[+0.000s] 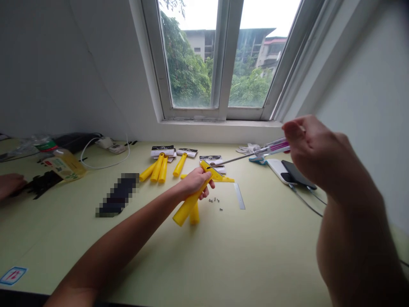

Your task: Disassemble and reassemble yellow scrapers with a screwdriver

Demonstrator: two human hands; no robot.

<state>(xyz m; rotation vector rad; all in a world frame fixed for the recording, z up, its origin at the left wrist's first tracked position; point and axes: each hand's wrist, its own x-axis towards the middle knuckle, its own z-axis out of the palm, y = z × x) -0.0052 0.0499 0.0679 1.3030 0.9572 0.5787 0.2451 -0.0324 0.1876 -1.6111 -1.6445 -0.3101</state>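
My left hand (195,182) is closed around a yellow scraper (187,208), its hollow handle end angled down toward me. In my right hand (311,151) is a screwdriver (276,146) with a clear and purple handle. Its long shaft runs left and down, with the tip at the scraper's head; whether it sits in a screw is too small to tell. Below the held scraper lies another yellow handle (194,214). Several small screws (214,200) and a flat metal blade (239,196) rest on the table to the right. A yellow scraper head (228,179) is partly hidden behind.
Yellow handles (162,169) and labelled packages (162,151) lie at the back. A pixelated dark object (119,196), a drink bottle (64,162) and another person's hand (12,186) are leftward. Phones with cables (298,174) lie right, near a crumpled white glove (249,148).
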